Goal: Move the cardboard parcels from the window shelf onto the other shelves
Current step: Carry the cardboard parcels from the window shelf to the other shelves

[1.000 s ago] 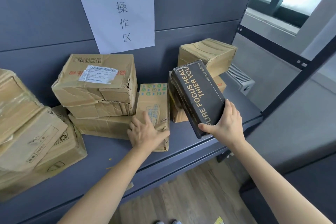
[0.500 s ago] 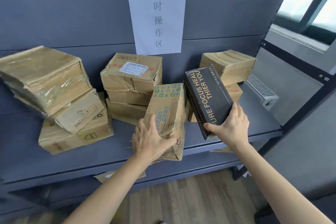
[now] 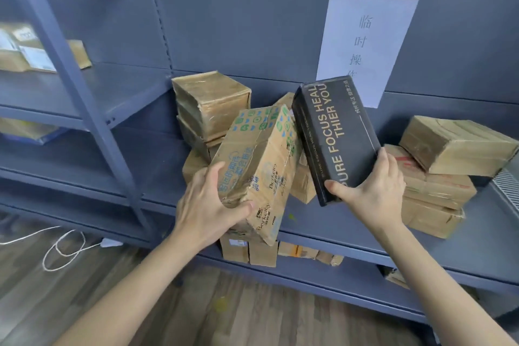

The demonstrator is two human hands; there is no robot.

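Far left of the paper sign (image 3: 365,45), in the neighbouring bay: flat parcels (image 3: 31,49) already lying on an upper shelf, most likely the kind of spot meant for what is being carried. Nearer the sign, down and left of it: a stack of taped cartons (image 3: 210,104) against the back panel of the window shelf (image 3: 351,222), not yet moved. In front of that stack, lifted clear of the shelf and tilted: a printed cardboard parcel (image 3: 261,160), gripped at its lower end by the left hand (image 3: 210,205), fingers wrapped over one face and thumb across the other. Directly below the sign: a black box (image 3: 334,137), also raised and leaning, pinched at its bottom corner by the right hand (image 3: 373,191), thumb in front, fingers behind. Both held low, probably for carrying across. Right of the sign, lower: another carton pile (image 3: 438,166) waiting on the shelf.
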